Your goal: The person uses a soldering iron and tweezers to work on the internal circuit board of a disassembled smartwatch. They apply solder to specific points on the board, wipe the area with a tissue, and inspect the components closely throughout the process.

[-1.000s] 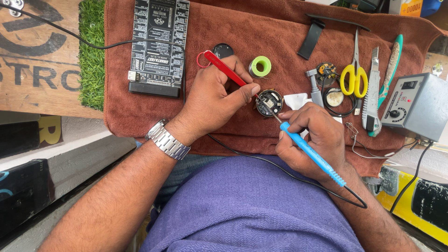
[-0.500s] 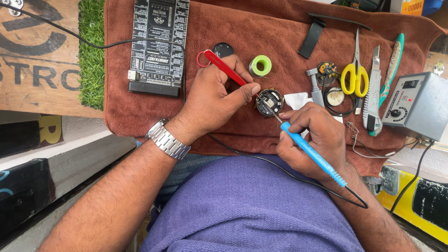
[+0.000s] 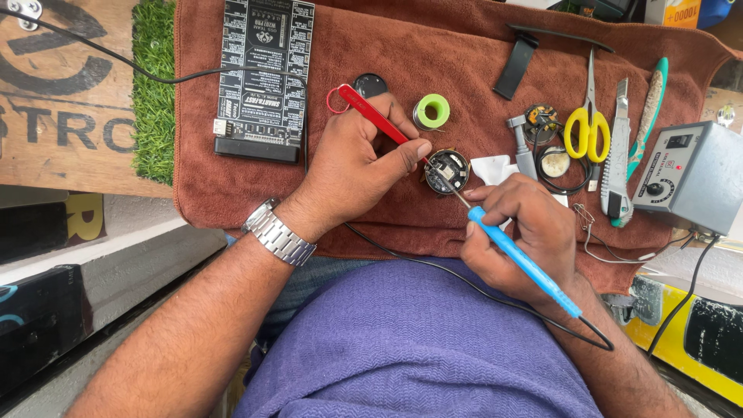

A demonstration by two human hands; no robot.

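the left hand [image 3: 357, 166] was closed around red tweezers [image 3: 371, 114], their ringed end pointing toward ten o'clock and their tips reaching down to a small round gadget [image 3: 446, 171] lying opened on the brown towel [image 3: 232, 193]. the gadget sat just at three o'clock from the left thumb, and at about eleven o'clock from the right hand [image 3: 526, 232]. the right hand gripped a blue soldering iron [image 3: 522, 259] like a pen, its thin metal tip touching the gadget's lower edge, its cord trailing off toward five o'clock. a green roll of solder [image 3: 431, 111] lay at twelve o'clock from the gadget, yellow scissors [image 3: 587, 128] and a grey control box [image 3: 693, 174] well off at three o'clock, and a black board [image 3: 263, 73] at ten o'clock.
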